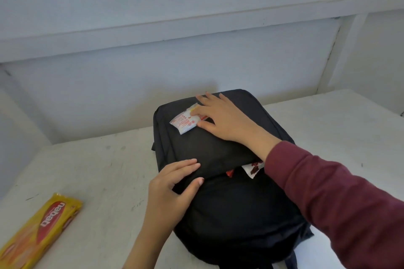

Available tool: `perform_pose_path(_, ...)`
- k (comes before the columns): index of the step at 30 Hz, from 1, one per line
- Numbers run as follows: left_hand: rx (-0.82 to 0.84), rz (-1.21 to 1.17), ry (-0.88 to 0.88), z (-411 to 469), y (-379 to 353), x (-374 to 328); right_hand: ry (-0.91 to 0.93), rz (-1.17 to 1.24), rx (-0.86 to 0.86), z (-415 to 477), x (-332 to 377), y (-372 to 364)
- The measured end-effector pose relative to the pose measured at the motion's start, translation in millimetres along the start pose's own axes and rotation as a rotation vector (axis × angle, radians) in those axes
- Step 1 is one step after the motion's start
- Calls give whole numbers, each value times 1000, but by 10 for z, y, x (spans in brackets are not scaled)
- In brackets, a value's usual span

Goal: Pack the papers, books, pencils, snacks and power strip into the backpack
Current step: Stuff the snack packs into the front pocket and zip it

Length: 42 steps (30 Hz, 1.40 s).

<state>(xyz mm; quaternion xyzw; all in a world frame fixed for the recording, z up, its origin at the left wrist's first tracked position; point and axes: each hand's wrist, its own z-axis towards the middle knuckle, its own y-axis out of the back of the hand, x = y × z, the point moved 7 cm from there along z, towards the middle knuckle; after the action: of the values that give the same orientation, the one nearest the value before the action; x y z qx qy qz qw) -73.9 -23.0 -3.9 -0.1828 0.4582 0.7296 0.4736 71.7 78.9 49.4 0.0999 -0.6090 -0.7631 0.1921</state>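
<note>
A black backpack (pixel 218 150) lies flat on the white table (pixel 105 170). On its far part rests a small white and red snack packet (pixel 185 121). My right hand (pixel 227 119) lies over the packet's right end, thumb and forefinger pinching it. My left hand (pixel 172 188) grips the edge of the backpack's front flap between thumb and fingers. Under that flap, in the gap, a white and red wrapper (pixel 253 167) shows. A long yellow biscuit pack (pixel 41 229) lies on the table at the near left.
A pale blue wall (pixel 175 28) with a ledge runs close behind the table. The table's bare white top extends left of the backpack and to its right (pixel 338 126).
</note>
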Motion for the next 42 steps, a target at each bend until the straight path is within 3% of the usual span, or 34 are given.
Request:
perform_pose_path(7, 87, 85, -39, 60, -30, -6, -119, 218, -212, -236, -25, 160)
perform_pose_path(18, 70, 259, -121, 146, -89, -165, -170, 528, -509, -1153, -134, 388)
perform_pose_path(25, -127, 185, -64, 219, 36, -332, -1, 497, -679, -1726, 70, 322)
perform_pose_path(29, -210, 159, -29, 228, 79, -413, 129, 455, -653, -1936, 217, 105)
perform_pose_path(35, -266, 183, -31, 285, 164, -610, 64, 334, -613, -1878, 205, -27)
perform_pose_path(42, -301, 153, 29, 279, 177, -680, 169, 266, -635, -1564, 361, -5)
